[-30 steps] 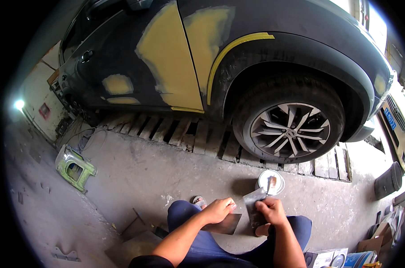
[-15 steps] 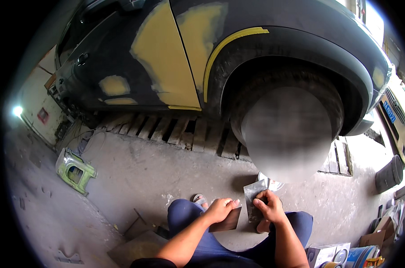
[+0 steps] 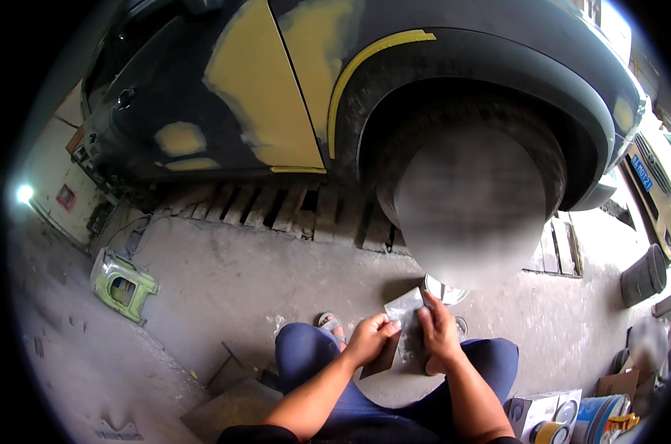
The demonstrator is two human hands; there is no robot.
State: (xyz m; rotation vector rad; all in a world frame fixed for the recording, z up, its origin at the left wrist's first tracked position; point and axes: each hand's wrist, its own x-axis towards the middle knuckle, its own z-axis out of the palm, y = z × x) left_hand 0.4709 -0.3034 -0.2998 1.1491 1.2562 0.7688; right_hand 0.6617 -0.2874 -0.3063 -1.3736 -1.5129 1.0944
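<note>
My left hand is closed on a dark brown flat sheet that hangs below its fingers. My right hand grips a thin grey rectangular plate with pale smears on its face. Both hands are close together above my knees, the sheet's edge beside the plate; whether they touch is unclear. Just beyond the right hand stands a round white can, partly hidden by the hand and plate. Ahead is a dark car with yellowish patches on its door and fender and yellow tape along the wheel arch.
Wooden slats run beneath the car. A green frame-like part lies on the floor at left. At right are a dark bucket, another car, a box and a blue-and-white tub.
My hands have come nearer each other, the left shifting slightly right and the right slightly left. The plate is now beside the left fingers. The view has tilted down a little.
</note>
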